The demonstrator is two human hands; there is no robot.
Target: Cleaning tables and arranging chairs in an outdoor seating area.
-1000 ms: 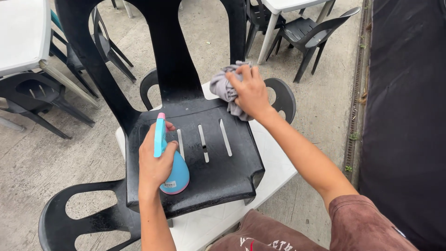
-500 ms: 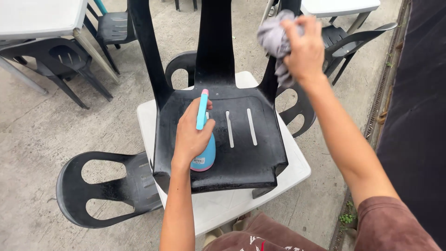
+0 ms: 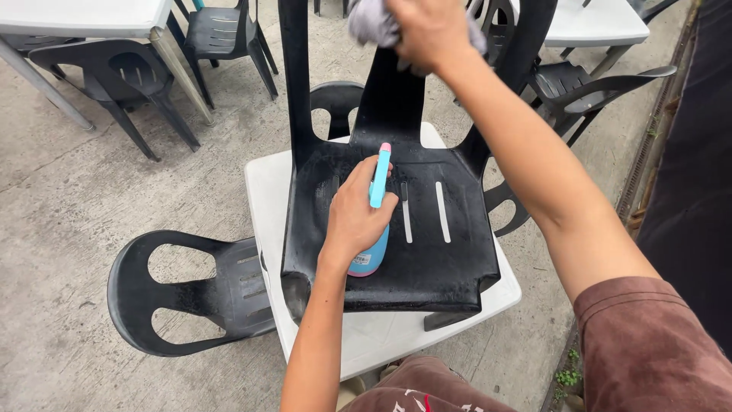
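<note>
Small white label (image 3: 360,259) on blue spray bottle (image 3: 374,229), low on its body, on black chair seat (image 3: 450,252).

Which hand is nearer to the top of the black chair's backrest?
Right. The right hand presses a grey cloth against the top of the backrest; the left hand is lower, on the seat, holding the blue spray bottle.

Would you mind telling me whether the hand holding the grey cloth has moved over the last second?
Yes. The right hand with the grey cloth has risen from the seat's rear edge up the black chair backrest to its top.
</note>
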